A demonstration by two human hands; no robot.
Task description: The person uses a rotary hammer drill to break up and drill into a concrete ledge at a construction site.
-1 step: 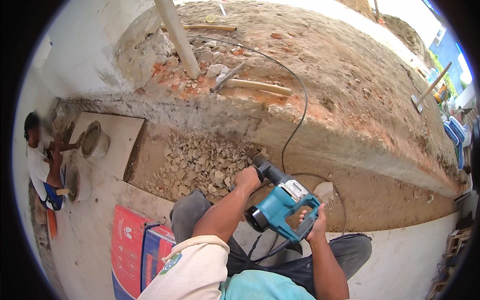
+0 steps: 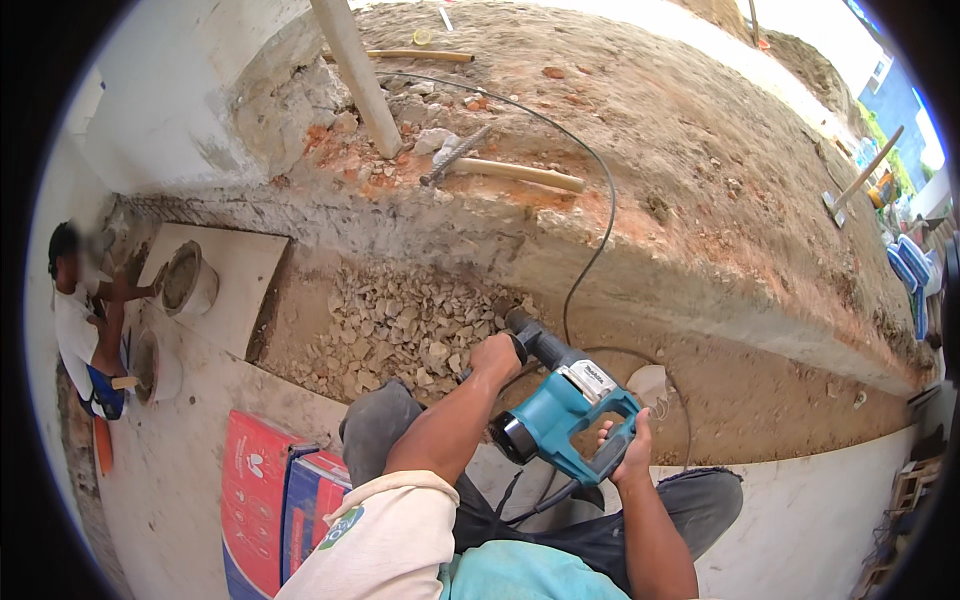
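I sit with knees bent, holding a teal-and-black electric demolition hammer (image 2: 545, 435). My left hand (image 2: 492, 362) is closed on its black side handle near the front. My right hand (image 2: 630, 455) grips the rear loop handle, fingers curled round it. The tool's dark front end (image 2: 520, 322) points forward at a pile of broken pale rubble (image 2: 385, 330) lying on brown soil. A black cord (image 2: 565, 330) loops from the upper ledge down around the tool. A pale crumpled item (image 2: 646, 385) lies on the soil to the right of the hammer.
A co-worker (image 2: 80, 340) crouches at left beside two buckets (image 2: 200, 290). Red-and-blue boxes (image 2: 265, 480) lie by my left knee. A raised earthen ledge (image 2: 720, 230) holds wooden handles (image 2: 520, 172), a metal bar (image 2: 450, 160) and a leaning post (image 2: 355, 85). A long-handled tool (image 2: 865, 175) stands at far right.
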